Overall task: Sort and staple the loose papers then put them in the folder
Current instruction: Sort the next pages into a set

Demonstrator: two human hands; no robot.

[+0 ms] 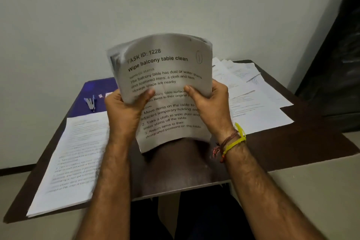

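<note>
Both hands hold one bundle of papers (165,87) upright above the middle of the worktop (292,146), printed side toward the camera, heading at the top and its long axis running from far-top down to near-bottom. The left hand (124,111) grips the left edge with its thumb across the front; the right hand (210,103) grips the right edge in the same manner, thumb on the print. Each grip is closed around the sheets — neither is wide. The bundle bows outward between them, and its far left corner is blurred, so how many sheets it holds cannot be told.

What the coming move most likely turns on is the stapler (90,103). It lies far and to the left, on the purple folder (97,85), well apart from both hands but nearer the left one. The bundle's top-left corner, where a staple would usually go, is also on that side. So a fair guess is that the right grip would keep the sheets while the left lets go and reaches out — though the edges may need squaring on the worktop first.

A neater pile (74,161) lies near left; loose sheets (251,91) are fanned out on the right, partly overlapping.
</note>
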